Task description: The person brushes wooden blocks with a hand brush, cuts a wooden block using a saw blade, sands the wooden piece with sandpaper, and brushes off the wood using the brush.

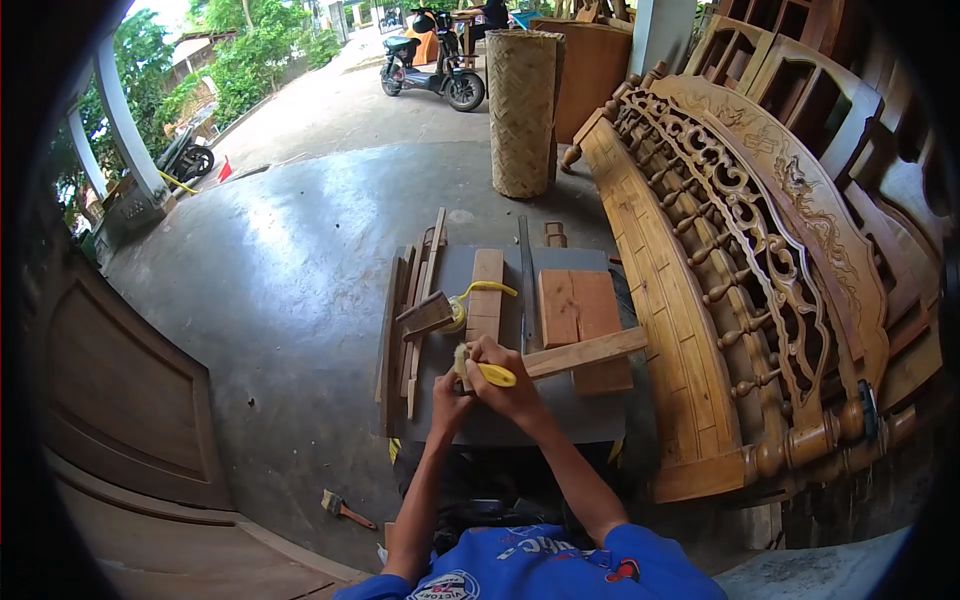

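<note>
My right hand [508, 392] is closed around a paintbrush with a yellow handle [496, 375]; its pale bristles [461, 360] point up and to the left. Close beside it, my left hand [450, 405] has its fingers pinched at the near end of a wooden strip, partly hidden by the hands. That strip [590, 352] slants off to the right, across a thick reddish wood block [580, 320]. Just beyond my hands lie a flat wooden board [486, 300], a small wood block [426, 316] and a round yellow item [457, 316] with a curved yellow strip.
Long wooden strips [410, 330] line the left side of the grey work table [455, 262]; a dark metal bar [526, 270] lies lengthwise. A carved headboard [680, 300] leans at right. On the floor are another brush [345, 510] and a woven roll [520, 115].
</note>
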Tool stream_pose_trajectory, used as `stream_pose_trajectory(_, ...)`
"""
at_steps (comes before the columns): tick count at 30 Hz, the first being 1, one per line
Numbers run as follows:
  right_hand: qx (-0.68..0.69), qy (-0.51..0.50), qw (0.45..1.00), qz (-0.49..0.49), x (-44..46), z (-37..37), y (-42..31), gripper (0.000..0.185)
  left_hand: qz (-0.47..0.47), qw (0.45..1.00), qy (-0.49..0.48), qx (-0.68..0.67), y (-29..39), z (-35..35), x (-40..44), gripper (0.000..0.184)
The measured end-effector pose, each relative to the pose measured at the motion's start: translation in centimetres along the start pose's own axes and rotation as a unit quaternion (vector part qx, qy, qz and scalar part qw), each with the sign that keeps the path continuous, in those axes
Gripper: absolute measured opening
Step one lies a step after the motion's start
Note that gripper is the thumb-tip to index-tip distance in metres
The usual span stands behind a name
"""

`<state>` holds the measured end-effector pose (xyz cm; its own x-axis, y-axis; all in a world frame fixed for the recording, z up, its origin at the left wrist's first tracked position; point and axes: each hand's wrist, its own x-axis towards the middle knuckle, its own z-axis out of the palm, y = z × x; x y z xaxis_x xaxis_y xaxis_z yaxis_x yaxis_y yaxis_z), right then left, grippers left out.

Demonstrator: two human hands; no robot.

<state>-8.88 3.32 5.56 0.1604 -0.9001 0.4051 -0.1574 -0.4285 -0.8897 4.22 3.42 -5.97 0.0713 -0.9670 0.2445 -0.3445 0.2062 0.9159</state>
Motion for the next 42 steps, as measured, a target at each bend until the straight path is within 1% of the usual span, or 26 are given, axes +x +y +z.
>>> stream_pose_trajectory(2, -0.058, -0.044, 0.997, -0.014, -0.3, 0.5, 1.2, 0.014, 0.014, 1.000, 0.002, -0.026, -0.2, 0.2, 0.1, 0.043)
stream_pose_trajectory(3, -0.089, -0.064, 0.994, -0.021, -0.3, 0.5, 1.5, 0.015, 0.009, 1.000, 0.001, -0.012, -1.0, 0.2, 0.0, 0.041)
stream_pose_trajectory(4, -0.101, -0.097, 0.990, 0.000, -0.2, 0.3, 1.0, 0.017, 0.007, 1.000, 0.001, 0.000, -1.9, 0.0, 0.0, 0.039)
stream_pose_trajectory(5, -0.090, -0.129, 0.988, -0.004, -0.2, 0.1, 0.7, 0.017, 0.005, 1.000, -0.003, 0.010, -2.7, 0.3, 0.1, 0.038)
stream_pose_trajectory(6, -0.078, -0.158, 0.984, -0.004, -0.5, 0.1, 0.6, 0.017, 0.023, 1.000, -0.013, -0.003, 0.1, -0.3, -0.3, 0.034)
stream_pose_trajectory(7, -0.064, -0.189, 0.980, -0.008, -0.5, -0.1, 0.5, 0.018, 0.021, 1.000, -0.022, 0.008, -0.1, 0.1, -0.3, 0.033)
stream_pose_trajectory(9, -0.017, -0.178, 0.984, -0.007, 0.0, -0.7, 1.0, 0.017, 0.016, 0.999, -0.023, 0.037, -0.6, -0.2, -0.2, 0.032)
stream_pose_trajectory(11, 0.036, -0.178, 0.983, -0.003, 0.2, -1.0, 1.5, 0.016, 0.003, 1.000, -0.006, 0.029, -0.4, -0.2, -0.2, 0.038)
stream_pose_trajectory(13, -0.058, -0.070, 0.996, -0.026, 1.4, -2.1, 1.8, 0.016, 0.000, 0.999, 0.014, 0.046, 1.6, 0.0, -0.4, 0.040)
stream_pose_trajectory(15, -0.150, 0.034, 0.986, -0.062, 1.9, -2.6, 2.3, 0.017, 0.008, 0.998, -0.002, 0.060, 2.1, -0.2, -0.7, 0.043)
stream_pose_trajectory(16, -0.077, -0.021, 0.996, 0.051, 1.2, -2.3, 2.0, 0.016, 0.010, 0.998, 0.000, 0.064, 1.7, -0.2, -0.6, 0.042)
stream_pose_trajectory(19, -0.040, -0.147, 0.983, 0.104, 0.0, -2.7, 1.9, 0.015, 0.003, 0.999, -0.005, 0.054, 1.1, -0.2, 0.0, 0.044)
stream_pose_trajectory(23, 0.064, -0.029, 0.992, 0.100, 0.9, -1.7, 2.5, 0.017, 0.003, 0.999, 0.011, 0.041, 1.3, 0.1, -0.5, 0.046)
stream_pose_trajectory(24, 0.025, -0.061, 0.990, 0.126, 0.6, -2.0, 2.6, 0.018, 0.003, 0.999, 0.012, 0.038, 1.8, 0.1, -0.4, 0.045)
stream_pose_trajectory(26, -0.018, -0.067, 0.989, 0.131, 0.2, -3.6, 3.6, 0.015, 0.001, 0.999, 0.013, 0.045, 0.8, 0.1, -0.4, 0.044)
stream_pose_trajectory(28, -0.133, -0.013, 0.979, 0.152, 0.1, -6.5, 5.0, 0.014, 0.003, 0.999, 0.014, 0.038, 1.3, 0.0, -0.5, 0.043)
stream_pose_trajectory(29, -0.182, 0.027, 0.961, 0.207, 0.2, -8.7, 4.7, 0.012, 0.004, 0.999, 0.012, 0.035, 1.7, 0.0, -0.4, 0.043)
stream_pose_trajectory(30, -0.249, 0.078, 0.953, 0.155, 0.2, -11.3, 5.5, 0.015, 0.001, 0.999, 0.012, 0.037, 2.1, -0.1, -0.4, 0.042)
stream_pose_trajectory(32, -0.231, 0.169, 0.943, 0.167, 0.2, -16.5, 4.8, 0.016, 0.009, 0.999, 0.020, 0.043, 1.8, -0.3, -0.3, 0.042)
stream_pose_trajectory(33, -0.379, 0.260, 0.885, 0.071, 0.5, -18.5, 4.6, 0.011, 0.014, 0.999, 0.020, 0.041, 1.7, -0.1, -0.4, 0.042)
stream_pose_trajectory(34, -0.403, 0.222, 0.886, 0.066, 0.2, -19.7, 4.6, 0.010, 0.028, 0.999, 0.023, 0.034, 1.6, -0.1, -0.3, 0.042)
stream_pose_trajectory(35, -0.426, 0.183, 0.884, 0.061, -0.4, -21.0, 5.0, 0.010, 0.017, 0.999, 0.021, 0.037, 1.6, 0.0, -0.4, 0.042)
stream_pose_trajectory(36, -0.373, 0.127, 0.917, 0.060, -0.8, -20.7, 4.7, 0.013, 0.014, 0.999, 0.016, 0.030, 1.6, 0.0, -0.4, 0.042)
stream_pose_trajectory(37, -0.313, -0.001, 0.947, 0.079, -1.4, -21.3, 3.6, 0.010, 0.012, 0.999, 0.014, 0.026, 1.6, 0.1, -0.3, 0.042)
stream_pose_trajectory(39, -0.128, -0.017, 0.986, 0.102, -1.0, -21.1, 2.5, 0.008, -0.004, 1.000, 0.011, 0.013, 2.2, 0.1, -0.2, 0.043)
stream_pose_trajectory(42, -0.294, 0.062, 0.932, 0.203, -0.4, -22.2, 1.2, 0.010, -0.006, 0.999, 0.019, 0.026, 2.3, 0.0, -0.4, 0.044)
